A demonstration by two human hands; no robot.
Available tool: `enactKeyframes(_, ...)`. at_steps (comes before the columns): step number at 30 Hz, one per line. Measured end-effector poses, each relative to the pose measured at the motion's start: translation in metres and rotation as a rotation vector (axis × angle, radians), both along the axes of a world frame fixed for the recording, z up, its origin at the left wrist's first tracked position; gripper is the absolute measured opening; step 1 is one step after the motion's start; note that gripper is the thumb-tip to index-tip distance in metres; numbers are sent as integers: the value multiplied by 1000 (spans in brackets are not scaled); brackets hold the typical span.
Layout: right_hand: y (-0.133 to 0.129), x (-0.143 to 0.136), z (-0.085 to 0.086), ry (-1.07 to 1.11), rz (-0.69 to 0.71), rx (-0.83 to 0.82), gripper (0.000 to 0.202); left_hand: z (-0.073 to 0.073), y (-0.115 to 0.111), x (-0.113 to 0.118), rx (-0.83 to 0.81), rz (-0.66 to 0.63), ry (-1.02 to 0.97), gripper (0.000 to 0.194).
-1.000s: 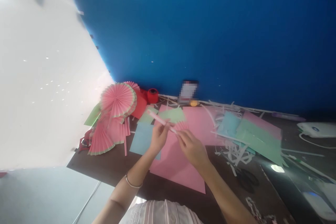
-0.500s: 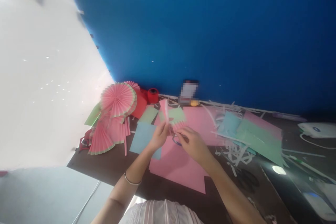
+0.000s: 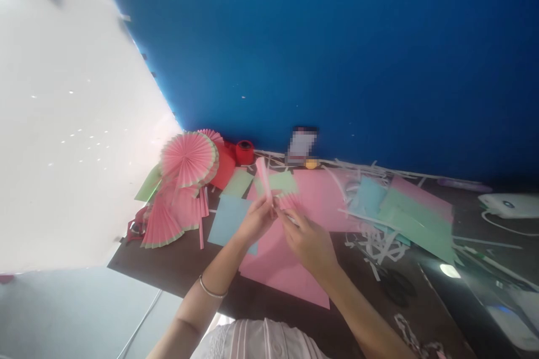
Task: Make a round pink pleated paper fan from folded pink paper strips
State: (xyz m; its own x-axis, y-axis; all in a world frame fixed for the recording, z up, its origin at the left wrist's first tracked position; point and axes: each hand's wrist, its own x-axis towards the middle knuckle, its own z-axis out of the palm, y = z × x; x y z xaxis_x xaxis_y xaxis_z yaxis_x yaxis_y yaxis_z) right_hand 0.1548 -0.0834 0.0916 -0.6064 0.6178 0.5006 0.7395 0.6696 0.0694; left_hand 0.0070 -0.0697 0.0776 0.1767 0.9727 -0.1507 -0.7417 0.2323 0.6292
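Note:
My left hand [image 3: 256, 219] is closed around a pleated pink paper fan [image 3: 263, 175], whose folded part stands up above the fingers. To its right, more pleats spread out with pale edges. Close against it, my right hand [image 3: 309, 244] is closed with its fingertips at the fan's lower middle. A small thin object shows between the right fingers, too blurred to name. Both hands are above pink paper sheets [image 3: 290, 269]. Left of them lies a light blue sheet [image 3: 229, 219].
Finished pink fans [image 3: 189, 160] are piled at the left by a red tape roll [image 3: 245, 152]. White paper scraps [image 3: 381, 244], green sheets [image 3: 415, 219] and dark scissors [image 3: 398, 286] lie to the right. A blurred-out upright object [image 3: 302, 145] leans on the blue wall [image 3: 337, 56].
My right hand has turned and come closer to the left at the fan's lower middle. The dark blue loop seen beneath its fingers is now hidden. The fan tilts slightly more to the left.

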Motion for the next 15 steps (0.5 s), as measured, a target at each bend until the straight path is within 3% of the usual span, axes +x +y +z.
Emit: enactKeyframes(15,-8,-1,4,-92,-28,-71,64,-1,-3,0,-11,75,37,31)
